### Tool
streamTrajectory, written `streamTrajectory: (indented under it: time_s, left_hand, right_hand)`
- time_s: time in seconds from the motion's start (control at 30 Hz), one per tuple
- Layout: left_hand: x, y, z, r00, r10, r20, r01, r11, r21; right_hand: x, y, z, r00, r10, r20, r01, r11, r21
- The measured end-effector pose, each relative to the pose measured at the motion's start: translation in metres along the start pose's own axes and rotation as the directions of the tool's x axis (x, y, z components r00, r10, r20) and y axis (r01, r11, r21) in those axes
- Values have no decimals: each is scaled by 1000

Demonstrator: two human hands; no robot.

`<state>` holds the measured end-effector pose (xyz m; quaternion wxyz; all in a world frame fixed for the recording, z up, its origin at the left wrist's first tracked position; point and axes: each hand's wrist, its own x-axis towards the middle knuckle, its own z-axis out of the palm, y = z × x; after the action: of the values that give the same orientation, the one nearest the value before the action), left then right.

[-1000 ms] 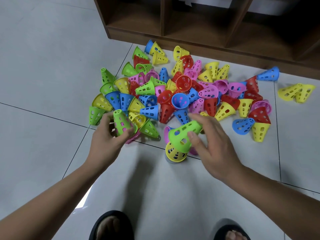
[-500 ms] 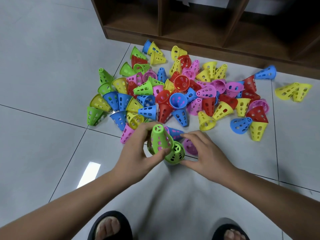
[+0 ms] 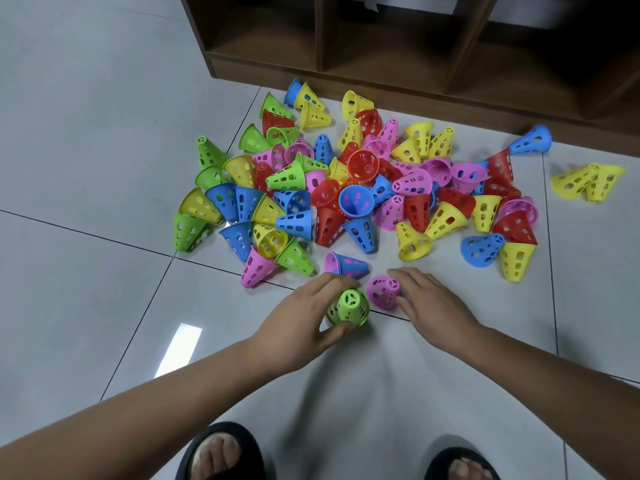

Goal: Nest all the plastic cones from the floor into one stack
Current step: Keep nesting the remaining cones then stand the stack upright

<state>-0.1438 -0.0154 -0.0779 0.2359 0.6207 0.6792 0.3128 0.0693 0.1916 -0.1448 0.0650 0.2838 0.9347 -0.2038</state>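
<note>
Head camera, looking down: your left hand [image 3: 304, 317] curls thumb and fingers round a green-topped stack [image 3: 348, 306] of plastic cones that stands upright on the grey tiled floor [image 3: 86, 168], narrow end up, right in front of you. Your right hand [image 3: 433, 299] lies just beside it with fingers stretched nearly straight, the thumb touching the side of a single pink cone [image 3: 382, 292] that sits between the two hands, close against the stack.

Just beyond your fingertips a blue cone [image 3: 351, 265] lies on its side with a pink rim showing at its wide end. Behind that spreads the loose pile of cones [image 3: 356, 199], red, yellow, blue, green and pink, most tipped over and lying against one another, a few upright or mouth-up. A pair of nested yellow cones [image 3: 585, 181] lies well apart at the right, and a lone blue cone [image 3: 530, 140] rests near the foot of the brown wooden shelf unit [image 3: 381, 77] that runs along the far edge of the scene.

At the bottom edge your feet show in black sandals, the left sandal [image 3: 221, 452] and the right sandal [image 3: 460, 462], planted either side of the stack. A bright patch of reflected light [image 3: 178, 348] sits on the tile under your left forearm.
</note>
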Motion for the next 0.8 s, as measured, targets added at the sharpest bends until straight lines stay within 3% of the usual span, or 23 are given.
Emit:
streamTrajectory:
  time_s: [0.23, 0.4, 0.63, 0.8]
  left_hand:
    - [-3, -21, -7, 1000, -15, -22, 16, 999, 48]
    - [-15, -58, -30, 998, -65, -17, 67, 982, 175]
    - [-13, -118, -57, 876, -312, -366, 419, 870, 260]
    - [-14, -138, -46, 844, -462, -272, 524, 817, 239]
  right_hand:
    - [-2, -8, -4, 997, -80, -1, 80, 993, 92]
    - [-2, -9, 0, 994, -104, -26, 105, 994, 27]
    - [-2, -7, 0, 999, -51, -15, 51, 999, 19]
    - [-3, -17, -13, 995, -10, -99, 21, 993, 118]
